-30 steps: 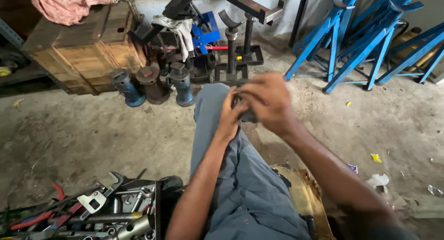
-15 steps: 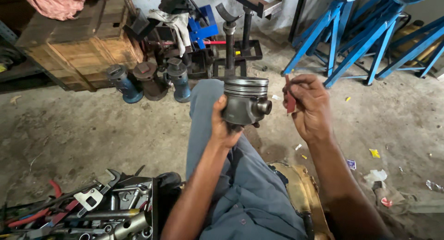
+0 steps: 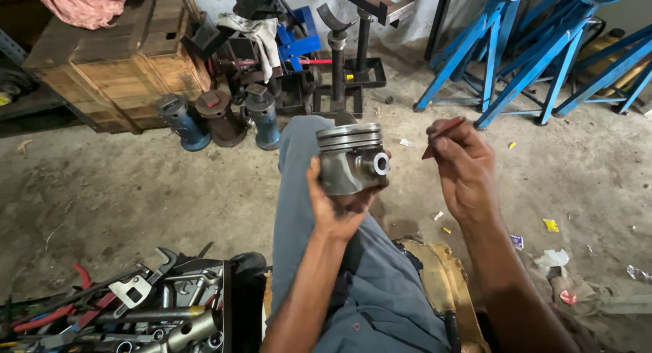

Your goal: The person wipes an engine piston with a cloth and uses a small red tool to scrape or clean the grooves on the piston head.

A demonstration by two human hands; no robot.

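Holding a grey metal piston (image 3: pixel 352 159) with ringed crown and a round pin hole in its side, your left hand (image 3: pixel 333 203) has it raised above your knee, crown up, pin hole facing right. Left fingers (image 3: pixel 314 183) are wrapped around the skirt from below and behind, closed firmly on it; the palm bears the weight.

Handling judgement: solid metal, stiff, probably fairly heavy for its size. The skirt looks smooth and could be oily, so slippery. The ring grooves at the top are the delicate part; keep your grip on the skirt, low, as now, not on the rings.

Your right hand (image 3: pixel 465 166) is just beside the piston, apart from it. Its fingers (image 3: pixel 445 139) are pinched shut on a small thin dark red strip (image 3: pixel 443 129); what it is exactly cannot be told.

Below: your leg in grey-blue trousers (image 3: pixel 326 271), over a concrete floor (image 3: pixel 136 190). A worn yellowish container (image 3: pixel 441 285) sits by your right side. Lower left, a heap of metal spanners and red-handled tools (image 3: pixel 122 305). Farther out: three small bottle jacks (image 3: pixel 217 118), a wooden crate (image 3: pixel 115 67) with pink cloth (image 3: pixel 88 3) on top, blue steel stands (image 3: pixel 536 47).
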